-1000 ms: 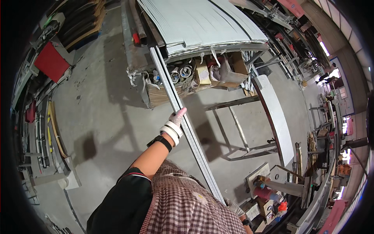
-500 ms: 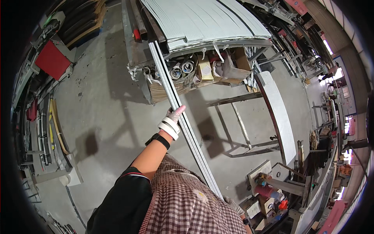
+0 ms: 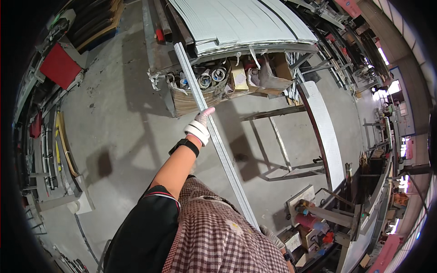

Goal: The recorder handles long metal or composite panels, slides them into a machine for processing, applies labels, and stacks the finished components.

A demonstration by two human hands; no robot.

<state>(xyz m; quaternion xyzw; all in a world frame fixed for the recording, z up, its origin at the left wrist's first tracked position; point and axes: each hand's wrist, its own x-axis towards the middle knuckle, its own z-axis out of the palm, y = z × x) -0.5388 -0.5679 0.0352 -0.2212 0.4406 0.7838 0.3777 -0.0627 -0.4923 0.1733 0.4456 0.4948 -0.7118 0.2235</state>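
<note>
In the head view, the left arm reaches up and forward from the lower edge, its dark sleeve (image 3: 144, 230) ending near the elbow and its bare forearm slanting toward the upper right. Two white rings (image 3: 197, 131) sit around the wrist, with a black band (image 3: 184, 146) just below them. The left hand (image 3: 203, 119) is closed around a long metal bar (image 3: 221, 148), its pink-tipped thumb lying across the top. The right hand (image 3: 272, 237), in a greyish glove, is low beside the checked apron (image 3: 223, 236), at the bar's near end; it is partly hidden there, so I cannot tell whether its fingers grip.

The bar is straight, slim and silvery grey, with grooves running along its length. It slants in front of the person above the concrete floor (image 3: 136, 150), from the apron up to the table's left part, beside the stack of white sheets (image 3: 241, 27). Its far stretch crosses in front of a carton (image 3: 193, 105) containing rolls (image 3: 205, 81).
</note>
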